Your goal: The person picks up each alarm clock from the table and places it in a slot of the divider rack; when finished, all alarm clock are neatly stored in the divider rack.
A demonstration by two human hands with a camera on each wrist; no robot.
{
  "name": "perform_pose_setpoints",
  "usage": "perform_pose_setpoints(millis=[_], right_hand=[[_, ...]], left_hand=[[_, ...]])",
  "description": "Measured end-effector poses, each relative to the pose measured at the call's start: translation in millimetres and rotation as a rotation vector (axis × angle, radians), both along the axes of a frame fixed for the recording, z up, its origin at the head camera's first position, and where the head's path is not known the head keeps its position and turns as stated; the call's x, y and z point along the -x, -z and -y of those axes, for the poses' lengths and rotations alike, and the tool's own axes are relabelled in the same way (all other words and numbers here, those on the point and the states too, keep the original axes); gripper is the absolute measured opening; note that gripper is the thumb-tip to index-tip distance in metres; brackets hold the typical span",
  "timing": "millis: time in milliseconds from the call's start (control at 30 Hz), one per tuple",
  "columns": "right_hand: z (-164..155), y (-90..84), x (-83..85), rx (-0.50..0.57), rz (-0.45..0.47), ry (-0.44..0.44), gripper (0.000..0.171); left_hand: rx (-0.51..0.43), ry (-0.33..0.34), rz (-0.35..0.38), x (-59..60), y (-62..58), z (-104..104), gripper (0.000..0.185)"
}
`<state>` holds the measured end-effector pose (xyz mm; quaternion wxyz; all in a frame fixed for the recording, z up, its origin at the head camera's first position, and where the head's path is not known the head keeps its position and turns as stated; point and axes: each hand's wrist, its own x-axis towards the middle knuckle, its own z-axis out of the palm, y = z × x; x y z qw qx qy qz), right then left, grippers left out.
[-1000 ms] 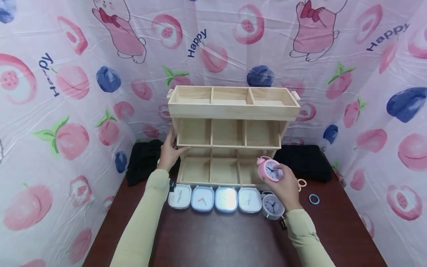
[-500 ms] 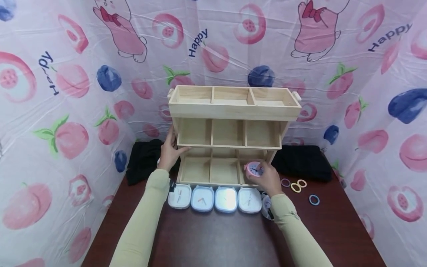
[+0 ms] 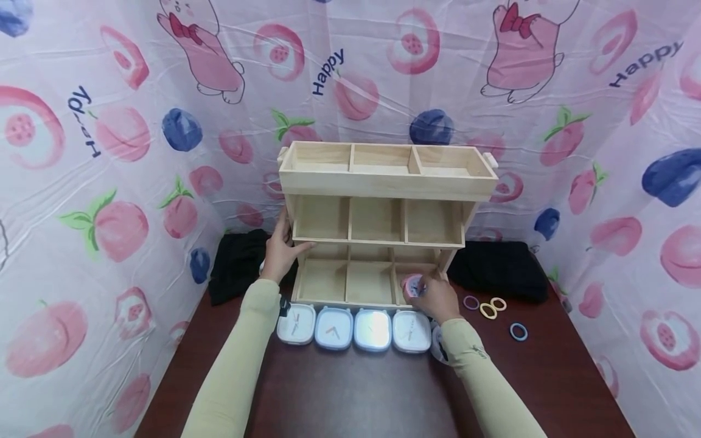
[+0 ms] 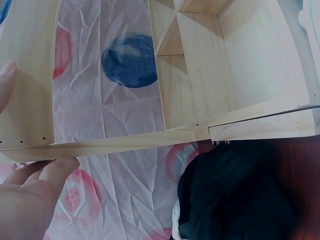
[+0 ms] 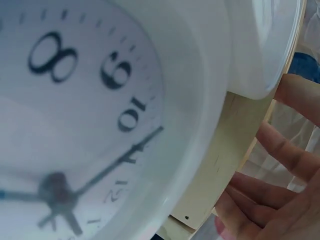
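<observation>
A three-tier wooden organizer rack (image 3: 387, 186) stands against the backdrop, each tier split into compartments. My left hand (image 3: 280, 254) grips its left side, thumb at the middle tier's front edge; in the left wrist view the fingers (image 4: 50, 172) lie against the side slat. Over the bottom tier's right compartment, my right hand (image 3: 438, 297) holds a small pink alarm clock (image 3: 412, 285) by its face, partly hidden by the fingers. A round white alarm clock (image 3: 440, 344) sits below that wrist, mostly covered; its dial (image 5: 75, 115) fills much of the right wrist view.
Several square clocks (image 3: 334, 328) stand in a row along the rack's front. Purple, yellow and blue rings (image 3: 518, 331) lie on the dark table (image 3: 361, 395) at right. Black cloths (image 3: 495, 271) lie at both sides of the rack. A fruit-print curtain surrounds the table.
My right hand has carried the pink alarm clock left and down, from in front of the rack into the bottom right compartment. The left hand has stayed on the rack's side.
</observation>
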<state>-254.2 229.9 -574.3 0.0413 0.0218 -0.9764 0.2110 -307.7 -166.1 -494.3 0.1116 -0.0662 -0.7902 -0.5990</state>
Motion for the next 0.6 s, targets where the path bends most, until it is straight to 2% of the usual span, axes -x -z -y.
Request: perform_pose_setpoints(millis=[133,233,367,467,600], right_hand=[[0.2,-5.3,-4.0,0.003,0.064,-0.004,0.034],[-1.7,-9.7,-10.7,0.018,0.071,-0.001,0.036],[-8.0,-10.8,-30.3,0.022,-0.024,0.012,0.039],[-13.7,-9.9,-52.5,0.027,-0.102,0.022,0.040],[-22.2,-7.7,-83.2,0.011,-0.148,0.034,0.044]], left_hand=[[0.007,-0.003,-0.004,0.3,-0.5,-0.6,0.118],[0.009,-0.001,0.004,0.3,-1.2,-0.5,0.118],[0.004,0.004,0.025,0.5,-1.1,-0.8,0.118],[0.002,0.002,0.036,0.3,-1.1,-0.6,0.118],[-0.003,0.001,0.038,0.1,-2.4,0.4,0.118]])
